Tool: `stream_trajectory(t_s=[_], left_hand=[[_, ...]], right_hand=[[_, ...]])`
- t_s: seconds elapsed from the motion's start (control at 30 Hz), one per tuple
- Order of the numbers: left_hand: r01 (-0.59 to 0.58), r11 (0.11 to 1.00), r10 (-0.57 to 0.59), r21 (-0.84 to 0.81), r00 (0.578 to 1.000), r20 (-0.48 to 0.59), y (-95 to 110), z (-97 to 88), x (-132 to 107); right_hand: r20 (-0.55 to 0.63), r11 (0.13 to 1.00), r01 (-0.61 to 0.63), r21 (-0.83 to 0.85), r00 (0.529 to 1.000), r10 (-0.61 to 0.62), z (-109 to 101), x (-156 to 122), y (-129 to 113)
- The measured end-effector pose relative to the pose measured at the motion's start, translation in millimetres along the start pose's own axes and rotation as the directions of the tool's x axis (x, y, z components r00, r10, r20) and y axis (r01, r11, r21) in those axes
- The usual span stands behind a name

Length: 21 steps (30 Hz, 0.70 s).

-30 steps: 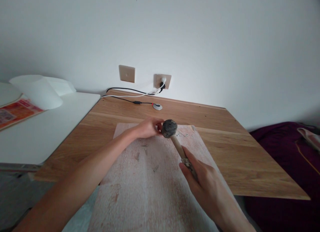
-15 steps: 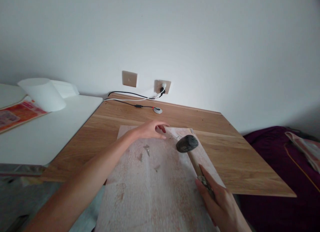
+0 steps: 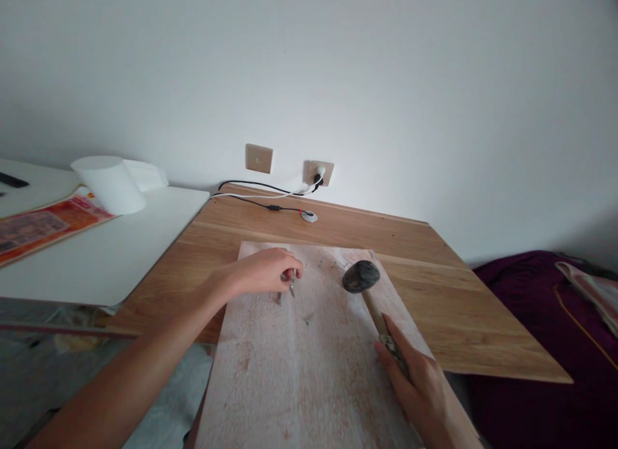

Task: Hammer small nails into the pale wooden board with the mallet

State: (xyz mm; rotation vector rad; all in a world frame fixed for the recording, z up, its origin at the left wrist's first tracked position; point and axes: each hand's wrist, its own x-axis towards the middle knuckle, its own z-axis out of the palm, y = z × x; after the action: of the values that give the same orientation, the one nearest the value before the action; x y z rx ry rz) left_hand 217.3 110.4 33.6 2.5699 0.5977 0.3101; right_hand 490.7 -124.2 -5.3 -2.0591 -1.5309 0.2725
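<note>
A pale whitewashed board (image 3: 299,372) lies on a wooden table (image 3: 434,307). My left hand (image 3: 263,272) is closed in a pinch on a small nail (image 3: 292,286) near the board's far end. Another nail (image 3: 280,299) lies just beside it and a third (image 3: 307,318) a little nearer to me. My right hand (image 3: 415,381) grips the wooden handle of a hammer (image 3: 361,276), whose dark head rests on the board to the right of the nails. A few bent nails (image 3: 338,263) sit near the board's far edge.
A white table (image 3: 96,256) adjoins on the left, with a white cylinder (image 3: 110,183) and an orange printed sheet (image 3: 43,222). Black and white cables (image 3: 270,201) run from a wall socket (image 3: 317,172) over the wooden table's back. A dark purple fabric surface (image 3: 545,346) is at the right.
The hammer swung away from my left hand to the right and its head came down on the board. My left hand drew back from the far edge and pinched a loose nail.
</note>
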Motion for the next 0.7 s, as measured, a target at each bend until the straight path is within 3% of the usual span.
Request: stream_trajectory(t_s=[0.13, 0.23, 0.43, 0.7], left_hand=[[-0.008, 0.999, 0.010, 0.031, 0.999, -0.050, -4.4, 4.2, 7.8], [-0.007, 0.994, -0.007, -0.112, 0.992, -0.126, -10.1, 3.1, 17.6], [0.034, 0.912, -0.154, -0.408, 0.952, -0.265, -22.5, 6.7, 39.4], [0.032, 0.924, -0.159, -0.380, 0.939, -0.305, -25.6, 22.6, 39.5]], right_hand=[[0.076, 1.000, 0.010, -0.006, 0.997, -0.009, 0.4, 1.8, 8.2], [0.115, 1.000, 0.013, -0.010, 0.993, -0.012, 1.7, 1.6, 10.4], [0.033, 1.000, -0.019, -0.003, 0.999, 0.019, 4.9, -5.6, -3.1], [0.089, 1.000, 0.016, -0.008, 0.996, -0.015, 3.6, -5.1, 9.5]])
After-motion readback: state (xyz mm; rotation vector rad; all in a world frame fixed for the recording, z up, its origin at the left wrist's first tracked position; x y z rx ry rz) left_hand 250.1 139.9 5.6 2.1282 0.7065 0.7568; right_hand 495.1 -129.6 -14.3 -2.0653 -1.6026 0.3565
